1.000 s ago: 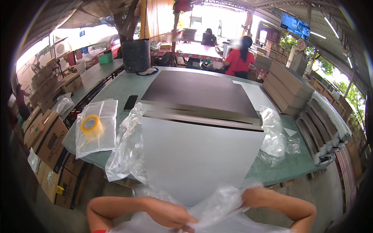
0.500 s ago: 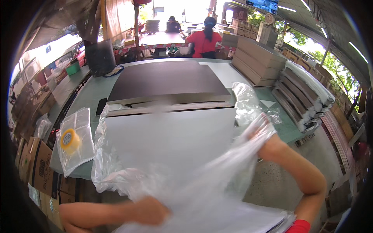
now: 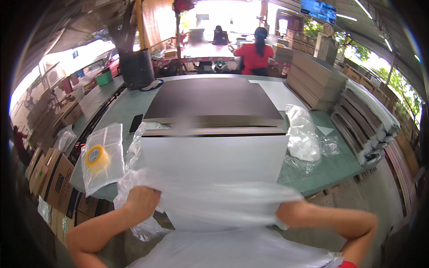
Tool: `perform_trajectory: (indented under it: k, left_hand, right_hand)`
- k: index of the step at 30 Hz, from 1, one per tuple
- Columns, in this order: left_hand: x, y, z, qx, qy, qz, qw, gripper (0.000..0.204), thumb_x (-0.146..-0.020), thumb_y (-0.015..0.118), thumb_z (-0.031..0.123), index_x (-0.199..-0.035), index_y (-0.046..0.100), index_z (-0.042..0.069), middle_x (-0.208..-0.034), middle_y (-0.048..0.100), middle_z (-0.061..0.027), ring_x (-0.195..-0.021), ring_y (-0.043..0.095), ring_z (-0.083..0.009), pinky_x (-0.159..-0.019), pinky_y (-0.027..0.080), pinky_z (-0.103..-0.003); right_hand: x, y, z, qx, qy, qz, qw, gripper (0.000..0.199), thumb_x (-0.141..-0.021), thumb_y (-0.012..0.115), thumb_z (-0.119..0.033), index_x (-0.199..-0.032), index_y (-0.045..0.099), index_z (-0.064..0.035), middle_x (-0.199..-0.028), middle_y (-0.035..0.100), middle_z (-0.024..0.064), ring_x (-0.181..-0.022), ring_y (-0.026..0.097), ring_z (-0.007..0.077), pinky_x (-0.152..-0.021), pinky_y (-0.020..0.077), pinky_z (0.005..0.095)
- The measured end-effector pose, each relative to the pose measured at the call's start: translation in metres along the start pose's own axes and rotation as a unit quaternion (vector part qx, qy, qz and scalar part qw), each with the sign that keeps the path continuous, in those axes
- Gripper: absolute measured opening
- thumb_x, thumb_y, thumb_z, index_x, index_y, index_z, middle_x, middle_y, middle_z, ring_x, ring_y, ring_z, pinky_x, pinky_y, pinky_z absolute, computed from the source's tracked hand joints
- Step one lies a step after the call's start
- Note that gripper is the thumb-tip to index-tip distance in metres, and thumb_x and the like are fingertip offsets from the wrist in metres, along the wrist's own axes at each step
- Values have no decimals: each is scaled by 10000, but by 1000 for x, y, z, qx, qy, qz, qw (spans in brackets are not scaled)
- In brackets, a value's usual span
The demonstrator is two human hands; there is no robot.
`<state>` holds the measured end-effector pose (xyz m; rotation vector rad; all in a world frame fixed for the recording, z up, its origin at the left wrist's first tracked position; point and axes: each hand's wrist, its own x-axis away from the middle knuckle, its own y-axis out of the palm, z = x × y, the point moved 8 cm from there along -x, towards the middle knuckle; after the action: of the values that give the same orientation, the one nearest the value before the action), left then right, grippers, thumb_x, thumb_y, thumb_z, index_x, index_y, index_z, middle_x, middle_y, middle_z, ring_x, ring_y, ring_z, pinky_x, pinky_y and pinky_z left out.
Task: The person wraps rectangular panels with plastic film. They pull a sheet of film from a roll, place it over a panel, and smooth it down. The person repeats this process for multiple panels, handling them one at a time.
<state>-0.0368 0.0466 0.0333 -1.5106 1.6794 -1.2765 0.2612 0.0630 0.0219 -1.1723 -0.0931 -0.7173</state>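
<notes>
My left hand and right hand grip a clear plastic bag over the white panel; left of the panel, yellow tape roll.

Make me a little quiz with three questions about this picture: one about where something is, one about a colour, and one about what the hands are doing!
1. Where is the roll of tape?
A. on a clear bag left of the white panel
B. on the dark panel
C. on the floor

2. What colour is that roll?
A. red
B. yellow
C. blue

3. What are the left hand and right hand doing?
A. resting flat
B. gripping a clear plastic bag
C. holding scissors

Answers: 1 A, it lies on the clear bag beside the white panel. 2 B, it looks yellow. 3 B, both clutch the clear plastic bag stretched across the panel's near end.
</notes>
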Motion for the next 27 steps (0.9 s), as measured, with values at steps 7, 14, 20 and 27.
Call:
perform_trajectory:
  k: [7, 14, 20, 27]
  left_hand:
    - [55, 27, 89, 430, 207, -169, 863, 153, -721, 579, 198, -767, 593, 54, -795, 591, -114, -756, 578, -230, -656, 452, -337]
    - [62, 31, -156, 337, -350, 316, 815, 316, -655, 572, -1, -954, 472, 20, -847, 535, -142, -722, 564, -219, -629, 453, -299]
    - [28, -70, -105, 323, -193, 450, 810, 581, -533, 440, -174, -1045, 516, 92, -916, 521, -103, -802, 532, -256, -691, 443, -301]
    - [31, -49, -116, 417, -89, 425, 799, 555, -500, 513, -121, -1007, 574, 95, -982, 536, -93, -787, 542, -156, -658, 458, -250]
  right_hand:
    - [88, -45, 160, -327, 430, 545, 641, 157, -597, 604, -33, -738, 537, -48, -601, 522, 39, -544, 502, 122, -474, 375, 255]
    - [-9, -49, 79, -348, 199, 431, 808, 364, -606, 511, 5, -963, 534, -60, -700, 538, 83, -608, 517, 195, -552, 406, 300]
    - [13, -52, 147, -346, 273, 583, 682, 593, -530, 372, 185, -1065, 521, -24, -851, 509, 96, -782, 493, 199, -685, 417, 249]
    - [44, -13, 159, -574, 207, 509, 608, 260, -588, 492, 98, -802, 593, -9, -772, 543, 70, -745, 544, 161, -691, 449, 256]
